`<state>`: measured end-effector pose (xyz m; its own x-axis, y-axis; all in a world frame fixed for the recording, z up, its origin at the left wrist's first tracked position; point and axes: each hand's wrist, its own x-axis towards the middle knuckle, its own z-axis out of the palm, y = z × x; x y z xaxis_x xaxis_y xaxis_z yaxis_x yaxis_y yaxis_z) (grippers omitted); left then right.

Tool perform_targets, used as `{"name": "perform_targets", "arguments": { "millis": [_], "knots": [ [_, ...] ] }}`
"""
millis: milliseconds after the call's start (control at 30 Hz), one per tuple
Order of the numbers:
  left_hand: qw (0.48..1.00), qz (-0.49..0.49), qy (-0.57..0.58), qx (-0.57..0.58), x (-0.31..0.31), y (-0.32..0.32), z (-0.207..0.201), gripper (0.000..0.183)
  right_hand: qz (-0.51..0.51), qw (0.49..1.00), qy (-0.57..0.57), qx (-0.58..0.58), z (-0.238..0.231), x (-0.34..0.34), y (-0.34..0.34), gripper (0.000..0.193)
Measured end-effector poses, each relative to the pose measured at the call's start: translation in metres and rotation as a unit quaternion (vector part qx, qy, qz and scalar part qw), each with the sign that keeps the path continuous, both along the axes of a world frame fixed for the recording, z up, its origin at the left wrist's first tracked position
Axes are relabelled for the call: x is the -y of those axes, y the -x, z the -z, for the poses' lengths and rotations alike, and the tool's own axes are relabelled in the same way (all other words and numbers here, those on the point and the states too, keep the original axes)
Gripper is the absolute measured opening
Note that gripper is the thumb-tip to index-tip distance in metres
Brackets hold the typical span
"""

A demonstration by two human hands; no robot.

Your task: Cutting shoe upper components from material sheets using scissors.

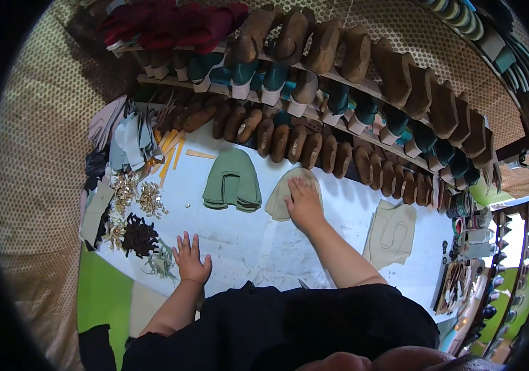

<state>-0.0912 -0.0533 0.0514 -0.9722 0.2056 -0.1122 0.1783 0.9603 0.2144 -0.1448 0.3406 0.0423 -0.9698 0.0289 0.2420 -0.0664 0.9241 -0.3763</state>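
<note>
My right hand (pixel 304 203) lies flat, fingers stretched out, on a beige rounded shoe-upper piece (pixel 278 201) on the white worktable (pixel 246 238). It covers part of that piece. To its left sits a stack of green U-shaped shoe-upper pieces (pixel 232 170), edges slightly fanned. My left hand (pixel 192 260) rests palm down on the table with spread fingers and holds nothing. Beside it are a heap of small black pieces (pixel 140 235) and some thin grey-green scraps (pixel 162 262). Further right lie flat beige cut pieces (pixel 390 234).
Wooden shoe lasts (pixel 297 143) line the table's far side, with racks of more lasts (pixel 323 46) and green-covered lasts (pixel 366 110) above. Small shiny metal parts (pixel 151 199) and yellow strips (pixel 171 154) lie at left. Several tins and small supplies (pixel 462 204) crowd the right edge.
</note>
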Motion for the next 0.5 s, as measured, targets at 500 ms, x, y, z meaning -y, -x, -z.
{"name": "perform_targets", "arguments": {
  "millis": [500],
  "knots": [
    [1.000,0.001,0.011,-0.005,-0.001,-0.001,-0.002,0.078,0.029,0.983,-0.034,0.178,0.003,-0.002,0.009,0.067]
  ]
}}
